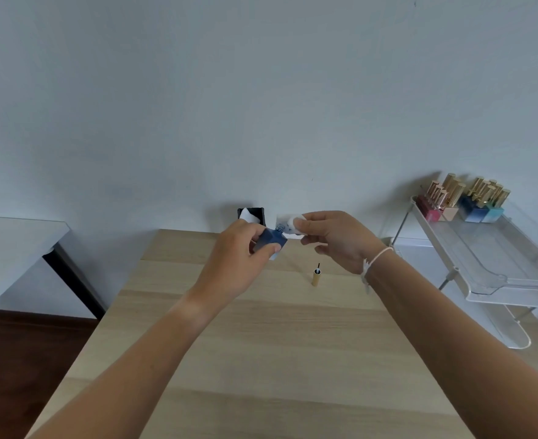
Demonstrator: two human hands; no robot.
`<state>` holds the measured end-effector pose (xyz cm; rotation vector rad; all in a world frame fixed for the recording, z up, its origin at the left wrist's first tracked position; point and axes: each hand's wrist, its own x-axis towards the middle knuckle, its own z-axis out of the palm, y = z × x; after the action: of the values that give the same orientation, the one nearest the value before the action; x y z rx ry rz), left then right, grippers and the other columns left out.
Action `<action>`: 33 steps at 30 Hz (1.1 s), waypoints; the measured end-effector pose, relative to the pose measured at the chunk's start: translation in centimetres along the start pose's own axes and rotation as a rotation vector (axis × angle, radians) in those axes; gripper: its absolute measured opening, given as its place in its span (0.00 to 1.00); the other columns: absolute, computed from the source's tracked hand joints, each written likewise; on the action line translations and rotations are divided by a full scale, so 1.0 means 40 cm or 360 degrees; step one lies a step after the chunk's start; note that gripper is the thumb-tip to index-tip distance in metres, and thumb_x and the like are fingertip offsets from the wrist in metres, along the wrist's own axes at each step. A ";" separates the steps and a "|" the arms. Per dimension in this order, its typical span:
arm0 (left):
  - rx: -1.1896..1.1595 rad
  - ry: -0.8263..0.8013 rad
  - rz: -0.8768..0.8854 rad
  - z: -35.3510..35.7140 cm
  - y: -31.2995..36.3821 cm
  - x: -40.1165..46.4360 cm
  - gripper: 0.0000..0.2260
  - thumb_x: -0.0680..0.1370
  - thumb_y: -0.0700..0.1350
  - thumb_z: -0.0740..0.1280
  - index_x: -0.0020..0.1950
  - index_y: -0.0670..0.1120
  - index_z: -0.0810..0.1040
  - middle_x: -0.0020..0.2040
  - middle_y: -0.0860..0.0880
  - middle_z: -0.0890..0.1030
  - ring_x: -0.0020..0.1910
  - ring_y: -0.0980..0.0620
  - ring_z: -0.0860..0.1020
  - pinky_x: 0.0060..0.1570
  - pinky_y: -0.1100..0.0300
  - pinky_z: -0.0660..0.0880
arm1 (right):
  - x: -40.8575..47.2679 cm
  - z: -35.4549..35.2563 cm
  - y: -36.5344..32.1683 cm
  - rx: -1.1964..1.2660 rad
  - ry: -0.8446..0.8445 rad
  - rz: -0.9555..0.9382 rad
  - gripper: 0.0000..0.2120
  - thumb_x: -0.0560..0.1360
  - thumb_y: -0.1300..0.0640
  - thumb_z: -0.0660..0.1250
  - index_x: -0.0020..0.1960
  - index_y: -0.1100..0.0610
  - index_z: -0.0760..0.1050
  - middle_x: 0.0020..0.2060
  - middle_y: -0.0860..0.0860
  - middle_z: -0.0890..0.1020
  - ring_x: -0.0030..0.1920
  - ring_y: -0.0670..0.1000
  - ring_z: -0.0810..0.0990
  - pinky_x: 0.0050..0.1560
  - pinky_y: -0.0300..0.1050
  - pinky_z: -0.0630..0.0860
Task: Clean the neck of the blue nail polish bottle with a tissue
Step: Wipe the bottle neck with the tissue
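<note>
In the head view, the left hand (245,248) grips the square blue glass nail polish bottle (269,240) above the pale wooden table (261,343), neck tilted towards the right hand (331,237), which pinches a folded white tissue (288,224) against the bottle's neck. The gold brush cap (316,277) stands on the table, apart. Wiping appears under way; next, probably turning tissue or bottle around the threads.

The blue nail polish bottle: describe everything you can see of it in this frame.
The blue square-bodied nail polish bottle looks like dark blue glass or plastic with a paler base. It is uncapped, its bare threaded neck tilted up and to the right. The left hand grips it above the wooden table. The white tissue, pinched in the right hand, meets the neck.
</note>
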<state>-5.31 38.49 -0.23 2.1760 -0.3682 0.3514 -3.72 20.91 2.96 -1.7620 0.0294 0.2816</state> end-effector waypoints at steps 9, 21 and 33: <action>0.0068 -0.0068 0.0017 0.005 0.001 0.001 0.06 0.71 0.46 0.70 0.44 0.46 0.77 0.42 0.50 0.75 0.42 0.50 0.76 0.43 0.55 0.74 | -0.013 0.014 0.021 -0.0306 0.0068 -0.0265 0.01 0.70 0.54 0.70 0.40 0.49 0.81 0.32 0.43 0.79 0.33 0.41 0.73 0.32 0.24 0.68; 0.0414 0.0002 0.0223 0.017 0.006 -0.014 0.07 0.73 0.45 0.68 0.48 0.43 0.77 0.39 0.55 0.66 0.32 0.57 0.68 0.31 0.67 0.61 | -0.022 0.054 -0.009 -0.0649 0.0173 -0.0341 0.19 0.69 0.57 0.68 0.26 0.61 0.63 0.24 0.53 0.57 0.24 0.47 0.52 0.28 0.42 0.52; 0.0239 -0.0031 0.0189 0.008 -0.002 -0.014 0.05 0.73 0.45 0.68 0.46 0.45 0.78 0.36 0.58 0.65 0.31 0.59 0.68 0.34 0.72 0.65 | -0.016 0.060 -0.020 -0.0799 0.0090 -0.0453 0.16 0.71 0.57 0.65 0.29 0.64 0.65 0.25 0.52 0.59 0.23 0.47 0.55 0.28 0.41 0.53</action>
<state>-5.75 38.37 -0.69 2.3109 -0.4975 0.4359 -4.60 23.30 3.41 -2.2402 -0.2713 0.0285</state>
